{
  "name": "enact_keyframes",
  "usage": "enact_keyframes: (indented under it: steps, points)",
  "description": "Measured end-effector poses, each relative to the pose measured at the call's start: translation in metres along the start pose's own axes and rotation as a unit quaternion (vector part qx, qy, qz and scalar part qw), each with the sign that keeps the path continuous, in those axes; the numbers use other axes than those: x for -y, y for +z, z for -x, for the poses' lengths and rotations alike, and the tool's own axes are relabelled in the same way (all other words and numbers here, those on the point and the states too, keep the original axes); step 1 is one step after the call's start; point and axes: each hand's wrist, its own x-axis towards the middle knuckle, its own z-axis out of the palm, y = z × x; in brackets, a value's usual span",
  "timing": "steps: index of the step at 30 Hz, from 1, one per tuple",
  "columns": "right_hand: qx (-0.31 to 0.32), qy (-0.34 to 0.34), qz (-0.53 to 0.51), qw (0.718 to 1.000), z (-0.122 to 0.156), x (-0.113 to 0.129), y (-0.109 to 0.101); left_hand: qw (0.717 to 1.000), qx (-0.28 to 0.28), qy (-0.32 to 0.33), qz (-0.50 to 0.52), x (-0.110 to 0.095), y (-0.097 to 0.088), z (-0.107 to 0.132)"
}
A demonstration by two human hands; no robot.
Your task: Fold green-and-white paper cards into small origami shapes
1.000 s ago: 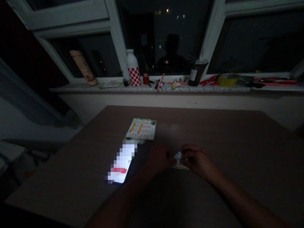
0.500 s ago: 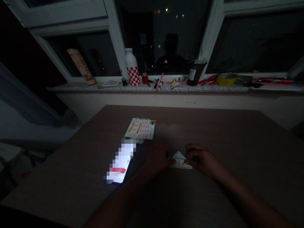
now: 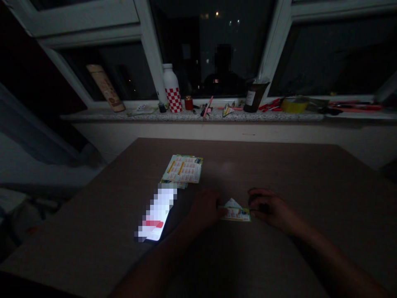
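Observation:
A folded printed paper (image 3: 237,214) lies on the brown table, with a white triangular point sticking up from its far edge. My left hand (image 3: 206,209) holds its left end, the thumb lying over the paper and the fingers curled behind it. At the right end, my right hand (image 3: 269,209) has its fingers bent and a gap between thumb and fingers. Its fingertips are right beside the paper's edge; whether they touch it I cannot tell. To the left of my left hand lies a phone (image 3: 156,215) with its screen lit.
A stack of printed paper sheets (image 3: 182,169) lies beyond the phone. Along the windowsill (image 3: 186,117) stand a checkered bottle (image 3: 173,93), a tan flask (image 3: 105,89), a small red jar (image 3: 188,103), a dark cup (image 3: 254,97) and a yellow tape roll (image 3: 293,106). The room is dim.
My right hand has moved a little to the right, off the paper's top, uncovering its right end. My left hand stays on the left end.

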Motion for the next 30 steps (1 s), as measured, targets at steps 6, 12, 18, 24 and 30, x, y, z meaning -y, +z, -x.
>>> enact_keyframes:
  steps: [6,12,18,24,30]
  points:
    - [-0.028,-0.012,-0.017,0.999,-0.002,0.018,0.012,0.999,-0.018,0.033,0.016,-0.002,0.004,0.004]
    - [-0.045,-0.022,-0.054,0.997,-0.010,0.031,0.029,0.998,-0.020,0.050,0.021,-0.008,0.003,0.006]
    - [-0.048,-0.049,-0.120,0.990,-0.011,0.037,0.027,0.996,-0.028,0.031,0.073,-0.013,0.002,0.006]
    - [-0.081,0.014,-0.196,0.977,-0.007,0.043,0.023,0.965,-0.001,-0.008,0.260,-0.014,0.002,0.005]
    - [-0.146,0.047,-0.307,0.939,-0.006,0.056,0.019,0.945,0.019,-0.048,0.322,-0.017,-0.002,0.005]
